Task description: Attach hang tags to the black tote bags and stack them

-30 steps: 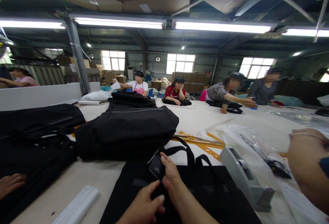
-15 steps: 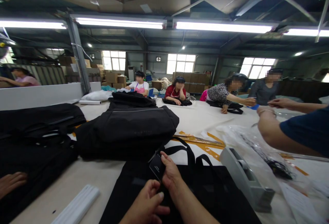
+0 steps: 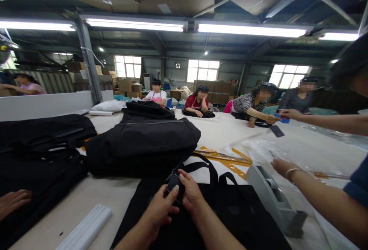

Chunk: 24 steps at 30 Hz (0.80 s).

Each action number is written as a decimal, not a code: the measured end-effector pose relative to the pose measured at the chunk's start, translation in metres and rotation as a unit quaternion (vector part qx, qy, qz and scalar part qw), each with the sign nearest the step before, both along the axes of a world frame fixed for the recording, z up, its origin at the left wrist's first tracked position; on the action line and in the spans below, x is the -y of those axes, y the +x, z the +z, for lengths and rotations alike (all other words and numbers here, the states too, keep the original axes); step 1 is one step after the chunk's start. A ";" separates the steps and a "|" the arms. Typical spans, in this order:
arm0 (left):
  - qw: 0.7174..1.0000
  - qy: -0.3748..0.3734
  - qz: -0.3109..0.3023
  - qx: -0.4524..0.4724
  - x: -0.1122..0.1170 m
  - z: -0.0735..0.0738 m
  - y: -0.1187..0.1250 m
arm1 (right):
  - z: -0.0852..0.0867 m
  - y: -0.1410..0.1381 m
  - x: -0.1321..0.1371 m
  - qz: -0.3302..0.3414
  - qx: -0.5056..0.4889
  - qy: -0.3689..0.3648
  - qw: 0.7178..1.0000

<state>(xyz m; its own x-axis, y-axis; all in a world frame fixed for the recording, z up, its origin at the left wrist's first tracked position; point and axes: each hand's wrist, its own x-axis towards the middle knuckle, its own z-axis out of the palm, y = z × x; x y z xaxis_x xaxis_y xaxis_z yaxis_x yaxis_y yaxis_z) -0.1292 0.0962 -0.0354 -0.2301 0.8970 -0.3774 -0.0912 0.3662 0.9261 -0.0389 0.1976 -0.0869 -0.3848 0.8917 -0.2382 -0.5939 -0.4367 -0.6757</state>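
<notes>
Pinching one black tag (image 3: 174, 183), left hand (image 3: 161, 208) and right hand (image 3: 191, 194).

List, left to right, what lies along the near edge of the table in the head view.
Co-worker's bare hand, white ribbed strip, left hand, black tag pinched by both hands, right hand, grey tape dispenser, co-worker's braceleted hand.

black tote bag (image 3: 230, 219), black hang tag (image 3: 173, 183), grey tape dispenser (image 3: 273, 198), cream table (image 3: 218, 131)
</notes>
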 end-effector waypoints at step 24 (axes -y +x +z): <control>0.954 0.003 -0.015 -0.300 -0.040 0.006 -0.078 | -0.003 0.026 -0.018 -0.023 0.234 0.168 0.957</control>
